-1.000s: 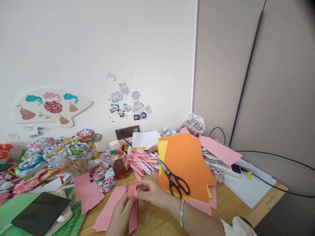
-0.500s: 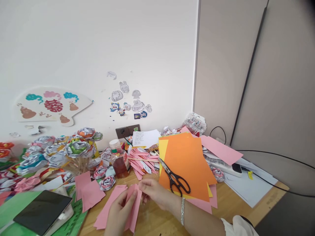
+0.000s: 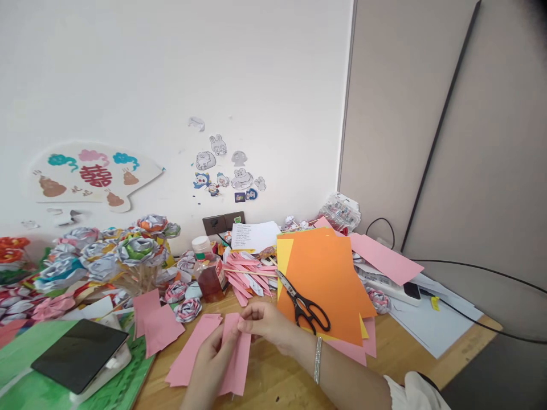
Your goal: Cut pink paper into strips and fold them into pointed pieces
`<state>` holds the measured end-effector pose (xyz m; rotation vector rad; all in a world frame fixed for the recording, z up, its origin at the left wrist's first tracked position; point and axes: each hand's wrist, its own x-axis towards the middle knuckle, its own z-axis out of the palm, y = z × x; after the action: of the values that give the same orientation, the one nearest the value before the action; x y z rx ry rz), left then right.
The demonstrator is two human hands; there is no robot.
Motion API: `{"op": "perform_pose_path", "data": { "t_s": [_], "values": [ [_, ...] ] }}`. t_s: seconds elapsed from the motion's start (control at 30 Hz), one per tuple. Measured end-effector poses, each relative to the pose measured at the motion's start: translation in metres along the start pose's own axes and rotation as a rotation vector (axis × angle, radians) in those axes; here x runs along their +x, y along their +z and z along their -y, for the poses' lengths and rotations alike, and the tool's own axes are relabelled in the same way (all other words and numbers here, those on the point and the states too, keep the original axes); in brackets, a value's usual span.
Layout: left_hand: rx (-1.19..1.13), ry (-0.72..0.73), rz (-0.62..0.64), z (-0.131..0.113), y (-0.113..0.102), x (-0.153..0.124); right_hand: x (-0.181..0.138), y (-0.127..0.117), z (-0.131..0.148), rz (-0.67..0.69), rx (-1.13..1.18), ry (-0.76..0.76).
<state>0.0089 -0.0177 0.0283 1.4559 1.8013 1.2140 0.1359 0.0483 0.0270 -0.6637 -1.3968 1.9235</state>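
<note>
Both my hands hold one pink paper strip (image 3: 237, 357) just above the wooden table (image 3: 410, 353). My left hand (image 3: 212, 364) pinches its left edge from below. My right hand (image 3: 265, 326), with a silver bracelet on the wrist, grips its top right corner. The strip faces me nearly flat. A second pink strip (image 3: 190, 353) lies on the table directly left of it. Black-handled scissors (image 3: 304, 304) rest on an orange sheet (image 3: 325, 279) just right of my right hand.
A dark tablet (image 3: 79, 354) lies on green paper at the left. Paper roses (image 3: 102, 256) on sticks crowd the back left. A glue bottle (image 3: 208, 274), folded pink pieces (image 3: 248, 273), more pink sheets (image 3: 382, 259) and a cable (image 3: 470, 319) fill the back and right.
The pink strip has turned from edge-on and folded to nearly flat and open in my hands. My view has shifted slightly left and down.
</note>
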Motion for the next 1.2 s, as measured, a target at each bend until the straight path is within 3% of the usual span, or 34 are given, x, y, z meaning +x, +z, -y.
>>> {"op": "perform_pose_path", "data": {
  "t_s": [0.23, 0.67, 0.87, 1.03, 1.2],
  "values": [
    [0.021, 0.055, 0.015, 0.000, -0.001, 0.000, 0.001, -0.010, 0.002, 0.158, -0.031, -0.092],
    [-0.023, 0.046, 0.036, -0.005, 0.000, -0.004, 0.000, -0.001, 0.003, -0.010, -0.058, -0.119],
    [0.065, 0.035, 0.008, 0.002, 0.002, -0.003, 0.001, 0.003, -0.002, -0.085, -0.070, -0.144],
    [0.113, 0.024, 0.013, 0.004, 0.003, 0.000, 0.000, 0.003, 0.000, -0.076, -0.031, -0.096],
    [0.116, 0.027, -0.002, 0.005, 0.002, 0.001, -0.001, -0.003, 0.004, 0.014, -0.039, -0.059]
  ]
}}
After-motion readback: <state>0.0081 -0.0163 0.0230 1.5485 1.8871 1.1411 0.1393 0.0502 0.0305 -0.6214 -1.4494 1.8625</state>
